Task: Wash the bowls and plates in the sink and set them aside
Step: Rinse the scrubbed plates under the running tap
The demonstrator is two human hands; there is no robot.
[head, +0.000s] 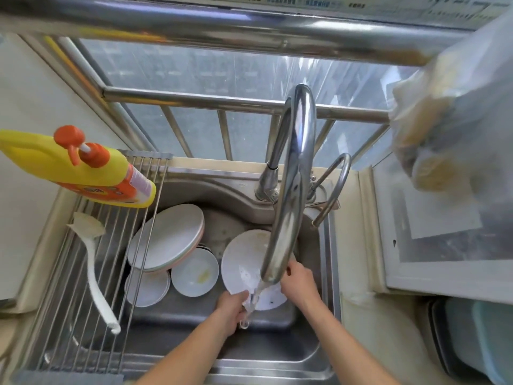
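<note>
White plate (244,262) under running water: left hand (231,307) grips its near rim, right hand (298,282) its right edge.

You have one view only, from the camera on your head, so no second angle overlaps it. It looks steeply down and forward over the sink (313,354), near enough that the tap (294,168) arches up close to the lens and your forearms enter from the bottom edge. The wide angle bends the window rail (222,100) ahead, and takes in the drying rack (111,245) at left and the counter (369,329) at right.
</note>
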